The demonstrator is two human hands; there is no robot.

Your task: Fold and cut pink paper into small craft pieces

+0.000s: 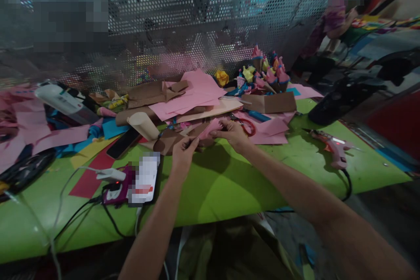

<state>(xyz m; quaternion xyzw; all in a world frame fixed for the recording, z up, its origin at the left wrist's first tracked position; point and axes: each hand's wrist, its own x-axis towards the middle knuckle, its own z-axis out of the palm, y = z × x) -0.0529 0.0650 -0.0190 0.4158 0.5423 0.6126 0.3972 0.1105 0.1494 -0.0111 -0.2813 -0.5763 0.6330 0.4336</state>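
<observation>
Between my two hands, above the green table (pixel 216 197), is a small piece of pink paper (pixel 210 128). My left hand (pixel 184 151) pinches its lower left end with thumb and finger. At its right end my right hand (pixel 232 134) grips it, fingers closed. Brown paper pieces (pixel 166 142) lie just behind and left of my left hand. Red-handled scissors (pixel 246 127) rest beyond my right hand, next to pink sheets (pixel 271 131).
A pink glue gun (pixel 331 146) lies at the right, its cord over the table edge. Left are a phone (pixel 144 179), a purple power strip (pixel 120 188) and loose cables. Pink paper (pixel 193 92) and finished paper flowers (pixel 269 74) stand at the back before a perforated metal panel (pixel 183 22).
</observation>
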